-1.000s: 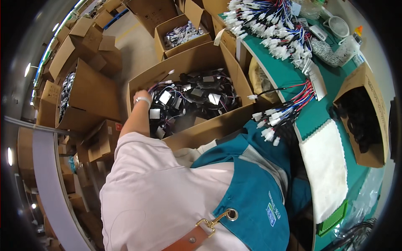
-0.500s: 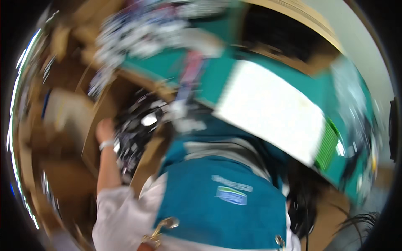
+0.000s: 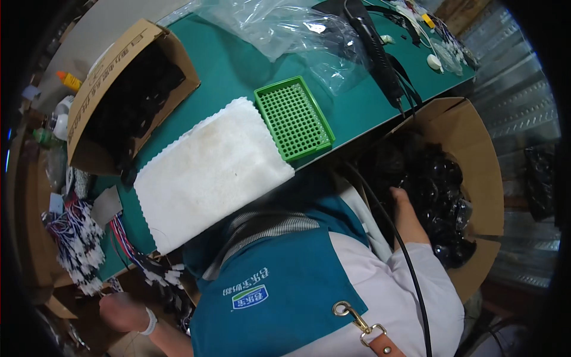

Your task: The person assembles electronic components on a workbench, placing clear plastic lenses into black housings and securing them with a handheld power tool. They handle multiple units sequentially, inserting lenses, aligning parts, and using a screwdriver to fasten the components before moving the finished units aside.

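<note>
Right hand is reaching into the cardboard box of black bagged parts beside the green bench; fingers are buried, grip cannot be told. Left hand is hanging low by the wire bundles, apparently closed, holding nothing visible.

Matt green mat covering table; white cloth nubbly, scalloped at edge, faintly stained; green plastic tray gridded, slightly glossy; clear plastic bag crinkled and shiny; brown corrugated cardboard box dull, filled with glossy black plastic-wrapped bundles under right hand; second cardboard box matt likewise; smooth black cable; brass-coloured metal clasp on tan leather strap; left hand near white plastic connectors
</note>
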{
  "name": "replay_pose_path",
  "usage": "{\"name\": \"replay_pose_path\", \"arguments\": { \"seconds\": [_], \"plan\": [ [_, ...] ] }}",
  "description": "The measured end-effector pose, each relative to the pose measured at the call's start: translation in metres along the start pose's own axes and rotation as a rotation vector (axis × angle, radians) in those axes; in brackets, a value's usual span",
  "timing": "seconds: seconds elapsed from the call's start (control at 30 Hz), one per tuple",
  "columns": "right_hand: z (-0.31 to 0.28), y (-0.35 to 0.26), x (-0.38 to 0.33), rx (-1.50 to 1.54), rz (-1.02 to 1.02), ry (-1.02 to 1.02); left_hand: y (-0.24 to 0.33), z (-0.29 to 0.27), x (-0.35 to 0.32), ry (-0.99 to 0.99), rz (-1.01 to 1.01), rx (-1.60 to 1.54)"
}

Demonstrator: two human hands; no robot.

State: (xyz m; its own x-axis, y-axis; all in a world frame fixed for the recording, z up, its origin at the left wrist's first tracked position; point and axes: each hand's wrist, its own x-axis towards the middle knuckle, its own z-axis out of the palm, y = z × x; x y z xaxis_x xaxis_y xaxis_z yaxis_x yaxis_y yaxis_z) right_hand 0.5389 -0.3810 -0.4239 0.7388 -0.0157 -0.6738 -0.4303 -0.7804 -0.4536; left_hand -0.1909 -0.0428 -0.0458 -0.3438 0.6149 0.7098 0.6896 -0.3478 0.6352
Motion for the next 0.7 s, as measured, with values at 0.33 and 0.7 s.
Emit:
{"name": "replay_pose_path", "arguments": {
  "seconds": [0.33, 0.7],
  "plan": [
    [-0.097, -0.066, -0.121, 0.117, 0.056, -0.016, 0.064, 0.045, -0.014, -0.261, 0.081, -0.462],
    [-0.257, -0.156, -0.242, -0.003, -0.879, 0.361, 0.111, 0.091, -0.028, -0.558, -0.086, -0.708]
  ]
}}
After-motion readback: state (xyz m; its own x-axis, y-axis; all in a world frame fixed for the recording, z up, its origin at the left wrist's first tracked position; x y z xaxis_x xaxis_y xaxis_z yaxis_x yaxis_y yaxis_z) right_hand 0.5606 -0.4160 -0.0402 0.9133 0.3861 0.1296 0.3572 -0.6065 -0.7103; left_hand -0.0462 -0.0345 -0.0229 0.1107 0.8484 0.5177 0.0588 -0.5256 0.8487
